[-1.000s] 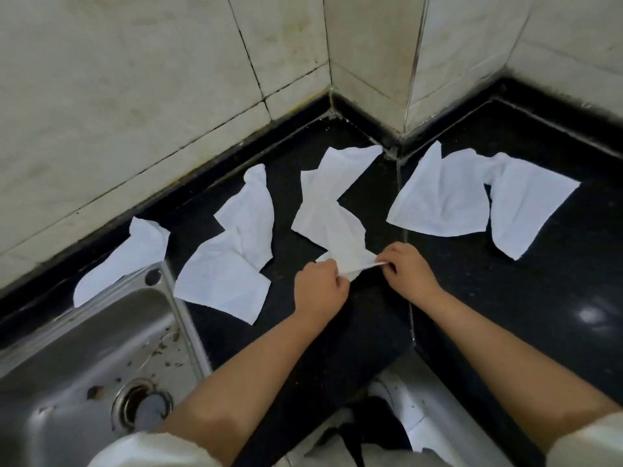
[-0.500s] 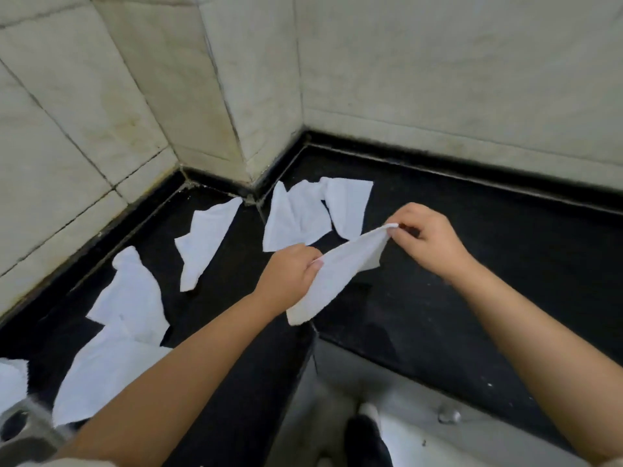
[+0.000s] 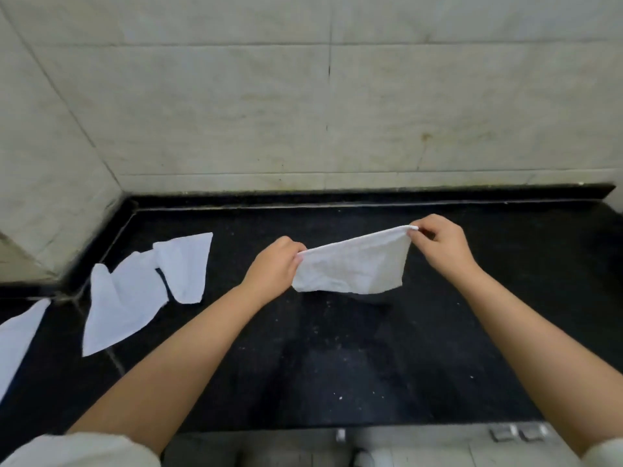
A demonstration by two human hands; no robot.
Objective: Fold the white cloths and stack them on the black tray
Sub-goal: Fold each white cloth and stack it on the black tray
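A white cloth point(image 3: 354, 267) hangs stretched in the air above the black counter point(image 3: 337, 348). My left hand point(image 3: 274, 264) pinches its left top corner and my right hand point(image 3: 441, 246) pinches its right top corner. Its lower edge dangles just above the counter. Two more white cloths lie flat at the left: one point(image 3: 183, 264) near the corner, another point(image 3: 121, 306) overlapping it. A third cloth point(image 3: 17, 335) shows at the left edge. No black tray is in view.
Pale tiled walls point(image 3: 303, 112) rise behind the counter and at the left. The counter's front edge point(image 3: 337, 429) runs along the bottom, with pale floor below it. My sleeves show at the lower corners.
I have lifted the cloth off the counter and carried it right, away from the other cloths. My hands have drawn apart, spreading it wide. The view has swung right; the sink is gone.
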